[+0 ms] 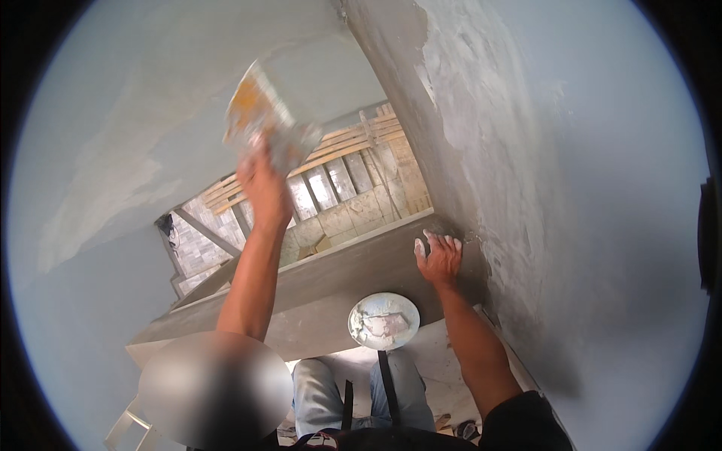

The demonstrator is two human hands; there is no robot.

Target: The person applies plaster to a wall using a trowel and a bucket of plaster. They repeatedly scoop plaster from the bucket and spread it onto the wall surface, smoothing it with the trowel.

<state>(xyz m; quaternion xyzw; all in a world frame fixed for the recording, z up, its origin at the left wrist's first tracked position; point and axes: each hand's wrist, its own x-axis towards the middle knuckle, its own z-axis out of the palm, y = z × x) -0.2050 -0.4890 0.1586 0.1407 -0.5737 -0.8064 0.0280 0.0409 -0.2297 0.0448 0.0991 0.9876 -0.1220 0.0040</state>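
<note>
Raised at upper left, my left hand (pixel 265 177) is closed around a wide putty knife (pixel 259 101). The knife's blade is smeared by motion and shows orange patches and a pale edge. Just right of the grip is another blurred, greyish-white patch that I cannot make out. My right hand (pixel 441 259), its fingertips coated white, lies with fingers apart on the grey half-wall (pixel 331 270), near the corner with the right wall. Below and between my arms, a round bucket (pixel 352 325) holds white putty (pixel 385 325).
A plastered wall (pixel 481 105) with pale patches rises on the right, and a smooth wall (pixel 98 188) on the left. Beyond the half-wall, far below, lie stairs (pixel 320 188) and wooden planks (pixel 346 143). A white frame (pixel 128 425) stands at lower left.
</note>
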